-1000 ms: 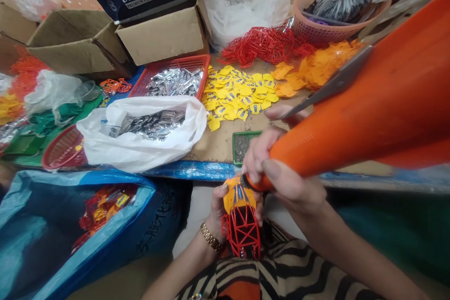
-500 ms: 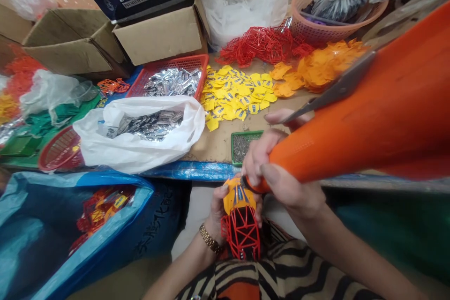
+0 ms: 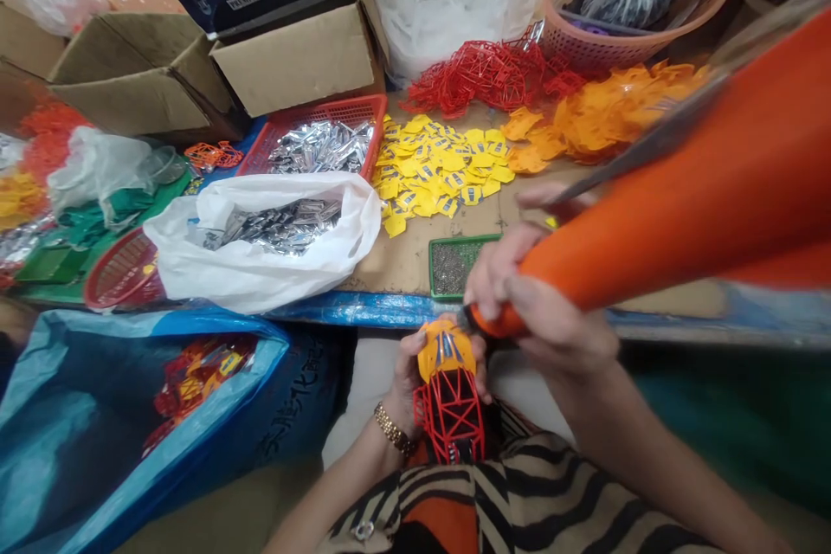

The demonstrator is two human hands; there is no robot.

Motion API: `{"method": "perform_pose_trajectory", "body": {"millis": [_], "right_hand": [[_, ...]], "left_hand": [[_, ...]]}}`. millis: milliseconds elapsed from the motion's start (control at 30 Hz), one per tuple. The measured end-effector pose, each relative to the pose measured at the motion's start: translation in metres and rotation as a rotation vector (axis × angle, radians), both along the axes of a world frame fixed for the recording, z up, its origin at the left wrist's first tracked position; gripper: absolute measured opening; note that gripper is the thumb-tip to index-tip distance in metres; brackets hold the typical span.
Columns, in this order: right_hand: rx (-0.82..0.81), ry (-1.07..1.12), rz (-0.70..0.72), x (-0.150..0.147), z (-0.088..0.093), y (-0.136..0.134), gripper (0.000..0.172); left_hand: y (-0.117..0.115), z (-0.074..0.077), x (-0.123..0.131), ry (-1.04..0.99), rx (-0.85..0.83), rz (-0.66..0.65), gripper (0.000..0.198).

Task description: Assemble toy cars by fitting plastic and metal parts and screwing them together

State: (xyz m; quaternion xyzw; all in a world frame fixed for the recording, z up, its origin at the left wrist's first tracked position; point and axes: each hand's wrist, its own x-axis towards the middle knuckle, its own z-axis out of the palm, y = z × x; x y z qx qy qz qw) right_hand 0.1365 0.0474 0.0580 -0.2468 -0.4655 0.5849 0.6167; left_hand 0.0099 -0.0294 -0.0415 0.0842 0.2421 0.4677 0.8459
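Note:
In the lap area, my left hand (image 3: 403, 385) is closed around a toy car body with a red tubular cage (image 3: 454, 411) and an orange-yellow hood (image 3: 447, 351). My right hand (image 3: 558, 320) grips a large orange electric screwdriver (image 3: 675, 199) with a grey lever along its side. The driver's dark nose points at the hood's upper right corner; I cannot tell whether its tip touches. Just beyond my hands, a small green tray (image 3: 447, 268) of tiny screws rests at the table edge, partly hidden by my right hand.
Yellow hood pieces (image 3: 447, 160), orange ones (image 3: 603, 117) and red cages (image 3: 486, 74) are heaped on the table. To the left are a white bag (image 3: 325, 268) of silvery parts and a red basket (image 3: 380, 117). A blue sack (image 3: 260, 346) with car bodies stands below.
The screwdriver and my right hand have shifted slightly up and right, the nose drawing a little away from the hood. My left hand still holds the car body. The view has shifted slightly.

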Motion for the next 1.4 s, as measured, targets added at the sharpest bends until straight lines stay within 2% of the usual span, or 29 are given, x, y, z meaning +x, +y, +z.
{"method": "perform_pose_trajectory", "body": {"millis": [67, 133, 200, 233, 267, 333, 400, 533, 633, 800, 933, 1167, 1400], "right_hand": [[0.121, 0.016, 0.050, 0.007, 0.008, 0.003, 0.011], [0.170, -0.016, 0.098, 0.014, 0.013, 0.004, 0.013], [0.134, -0.032, 0.087, 0.018, 0.015, 0.004, 0.009], [0.123, -0.028, 0.073, 0.019, 0.014, 0.004, 0.011], [0.119, -0.021, 0.055, 0.020, 0.013, 0.004, 0.020], [0.120, -0.024, -0.025, 0.021, 0.009, 0.008, 0.038], [0.117, -0.064, -0.136, 0.022, 0.003, 0.015, 0.042], [0.083, -0.104, -0.315, 0.027, -0.009, 0.034, 0.020], [0.149, -0.092, -0.371, 0.031, -0.014, 0.047, 0.019], [0.196, -0.122, -0.367, 0.030, -0.017, 0.055, 0.020], [0.184, -0.123, -0.354, 0.027, -0.022, 0.056, 0.022], [0.161, -0.152, -0.346, 0.028, -0.031, 0.056, 0.018], [0.094, -0.127, -0.346, 0.028, -0.031, 0.055, 0.026]], "left_hand": [[0.001, -0.001, 0.002, -0.056, -0.003, 0.016, 0.053], [0.000, -0.002, 0.003, -0.085, -0.005, 0.012, 0.057], [-0.002, -0.002, 0.004, -0.110, 0.009, -0.006, 0.064], [-0.004, -0.003, 0.004, -0.127, 0.019, -0.022, 0.068], [-0.006, -0.004, 0.004, -0.145, 0.029, -0.038, 0.071], [-0.010, -0.008, 0.004, -0.174, 0.043, -0.066, 0.075], [-0.012, -0.013, 0.004, -0.186, 0.059, -0.073, 0.075], [-0.011, -0.020, 0.002, -0.184, 0.120, -0.044, 0.067], [-0.006, -0.017, -0.002, -0.156, 0.160, 0.009, 0.062], [0.002, -0.008, -0.011, -0.103, 0.138, 0.079, 0.059], [0.001, -0.008, -0.011, -0.145, 0.138, 0.052, 0.055], [-0.006, -0.010, -0.003, -0.218, 0.103, -0.041, 0.059], [-0.010, -0.025, 0.001, -0.345, 0.210, -0.025, 0.063]]}}
